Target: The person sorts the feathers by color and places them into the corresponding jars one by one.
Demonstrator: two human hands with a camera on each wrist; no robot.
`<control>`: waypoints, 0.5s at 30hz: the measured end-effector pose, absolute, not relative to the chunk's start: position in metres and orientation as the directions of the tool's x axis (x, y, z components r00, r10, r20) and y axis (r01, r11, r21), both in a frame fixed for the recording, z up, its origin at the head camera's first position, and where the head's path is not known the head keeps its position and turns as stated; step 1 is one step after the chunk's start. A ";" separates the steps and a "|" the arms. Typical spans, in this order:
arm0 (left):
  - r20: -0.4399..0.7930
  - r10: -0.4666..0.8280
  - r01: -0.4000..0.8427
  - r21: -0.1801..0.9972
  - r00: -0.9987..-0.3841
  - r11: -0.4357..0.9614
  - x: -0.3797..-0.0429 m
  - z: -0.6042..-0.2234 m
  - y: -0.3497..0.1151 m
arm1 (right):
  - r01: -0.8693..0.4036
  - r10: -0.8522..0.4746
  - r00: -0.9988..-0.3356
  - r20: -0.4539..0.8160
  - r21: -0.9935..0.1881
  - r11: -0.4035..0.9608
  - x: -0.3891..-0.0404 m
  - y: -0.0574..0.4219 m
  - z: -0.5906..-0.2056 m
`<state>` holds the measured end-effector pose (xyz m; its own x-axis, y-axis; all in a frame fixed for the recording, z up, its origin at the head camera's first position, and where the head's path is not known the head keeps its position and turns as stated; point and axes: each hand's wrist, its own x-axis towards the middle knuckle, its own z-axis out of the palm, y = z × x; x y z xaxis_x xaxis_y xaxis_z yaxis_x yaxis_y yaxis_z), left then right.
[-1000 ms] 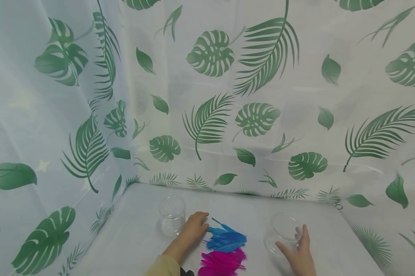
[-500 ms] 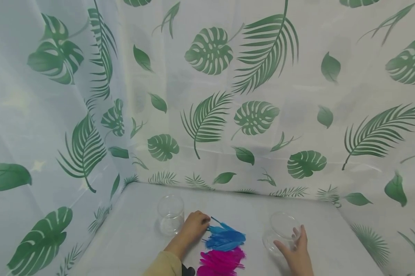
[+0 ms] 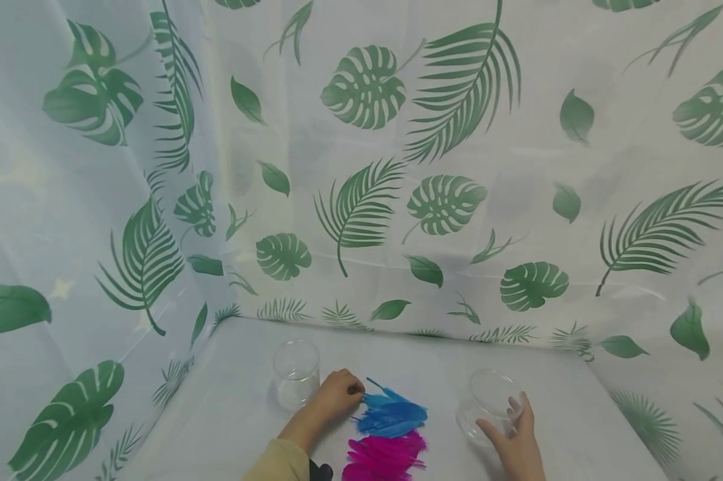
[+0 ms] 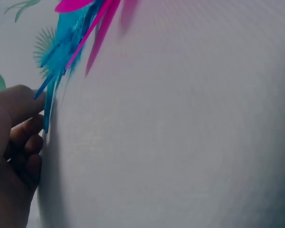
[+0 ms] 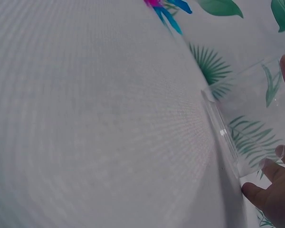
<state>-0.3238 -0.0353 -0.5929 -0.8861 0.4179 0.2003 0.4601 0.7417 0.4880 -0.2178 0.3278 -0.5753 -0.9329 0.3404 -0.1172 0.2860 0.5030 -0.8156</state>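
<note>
In the head view my left hand (image 3: 337,394) is at the left end of a pile of blue feathers (image 3: 391,414), thumb and fingertips pinching at a quill. The left wrist view shows curled fingers (image 4: 32,142) right against the blue quill ends (image 4: 48,111). Below the blue pile lies a heap of bright pink feathers (image 3: 385,457). My right hand (image 3: 518,444) holds a clear round cup (image 3: 482,427) from its near right side, thumb and fingers spread around the wall. That cup stands upright on the white surface, its base edge showing in the right wrist view.
A second clear cup (image 3: 297,387) stands just left of my left hand, behind the forearm. White sheeting with green leaf prints (image 3: 373,220) rises at the back and on both sides of the white tabletop (image 3: 421,361).
My left fingers were stretched over the quill ends; they have curled in and now pinch there. The right hand keeps its hold on the cup. The head view has shifted slightly.
</note>
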 end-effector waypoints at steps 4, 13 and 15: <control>0.209 0.450 0.491 0.485 -0.868 0.723 -0.324 -0.593 -0.036 | 0.286 0.348 -0.931 -0.108 -0.808 0.515 -0.218 0.328 -0.575; 0.201 0.484 0.517 0.477 -0.852 0.711 -0.324 -0.591 -0.034 | 0.292 0.332 -0.935 -0.125 -0.803 0.519 -0.219 0.328 -0.575; 0.192 0.496 0.521 0.491 -0.847 0.699 -0.324 -0.589 -0.034 | 0.288 0.333 -0.935 -0.120 -0.804 0.521 -0.220 0.329 -0.575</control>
